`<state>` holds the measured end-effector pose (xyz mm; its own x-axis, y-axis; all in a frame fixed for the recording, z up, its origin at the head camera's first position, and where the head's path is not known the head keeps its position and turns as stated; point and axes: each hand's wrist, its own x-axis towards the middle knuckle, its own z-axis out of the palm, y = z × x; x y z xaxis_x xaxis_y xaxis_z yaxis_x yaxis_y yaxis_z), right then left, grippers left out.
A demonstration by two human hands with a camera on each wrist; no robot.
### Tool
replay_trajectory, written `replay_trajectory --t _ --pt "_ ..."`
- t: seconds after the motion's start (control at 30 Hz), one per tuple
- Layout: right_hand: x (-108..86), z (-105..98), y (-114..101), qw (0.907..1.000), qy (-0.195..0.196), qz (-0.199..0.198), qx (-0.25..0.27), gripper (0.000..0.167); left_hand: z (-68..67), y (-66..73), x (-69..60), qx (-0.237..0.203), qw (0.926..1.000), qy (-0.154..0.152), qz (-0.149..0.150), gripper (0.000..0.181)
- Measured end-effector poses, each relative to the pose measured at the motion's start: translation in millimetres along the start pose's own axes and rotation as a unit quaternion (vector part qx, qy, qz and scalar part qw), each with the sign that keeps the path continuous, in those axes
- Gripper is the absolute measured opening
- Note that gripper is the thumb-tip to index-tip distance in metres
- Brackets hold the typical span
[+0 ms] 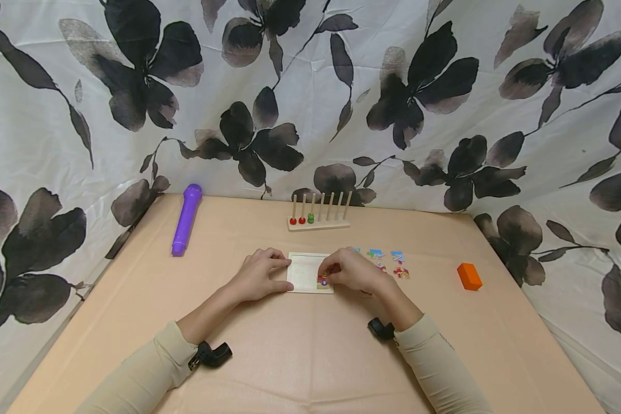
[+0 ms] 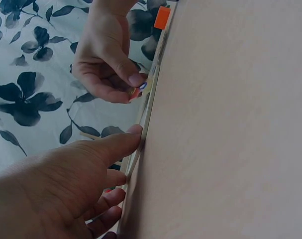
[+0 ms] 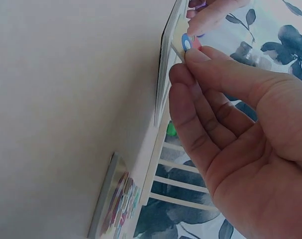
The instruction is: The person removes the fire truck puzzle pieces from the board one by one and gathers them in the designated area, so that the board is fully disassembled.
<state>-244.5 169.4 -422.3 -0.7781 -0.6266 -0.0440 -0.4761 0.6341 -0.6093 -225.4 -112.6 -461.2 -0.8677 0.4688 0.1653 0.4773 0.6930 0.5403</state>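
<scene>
A pale wooden puzzle tray [image 1: 302, 271] lies flat on the table before the person. The left hand [image 1: 259, 276] touches its left edge, thumb [image 2: 128, 144] near the lower corner and fingers near the upper one. Over the tray's lower right corner, the right hand [image 1: 351, 269] pinches a colourful puzzle piece [image 3: 186, 42] between thumb and index finger. That piece shows red, yellow and blue, and the fingers partly cover it. Several loose puzzle pieces [image 1: 401, 273] lie to the right of the tray, some hidden behind the right hand.
Behind the tray stands a wooden peg counter [image 1: 318, 225] with red and green beads. A purple tube [image 1: 187, 221] lies at the back left. An orange block [image 1: 469, 276] sits at the right. A floral cloth [image 1: 321, 86] hangs along the table's back edge.
</scene>
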Motion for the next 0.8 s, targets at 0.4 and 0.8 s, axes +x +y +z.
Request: replay_trajectory --t 0.4,0.8 --pt "-9.3 -17 3 0.9994 0.015 -0.001 0.031 0.017 -0.9 2.0 -1.3 0.003 1.0000 -0.006 -0.004 0.064" --pt "-32.0 -48 17 0.9981 0.011 0.022 0.056 0.013 -0.4 1.1 -1.5 0.004 1.0000 -0.005 -0.003 0.064"
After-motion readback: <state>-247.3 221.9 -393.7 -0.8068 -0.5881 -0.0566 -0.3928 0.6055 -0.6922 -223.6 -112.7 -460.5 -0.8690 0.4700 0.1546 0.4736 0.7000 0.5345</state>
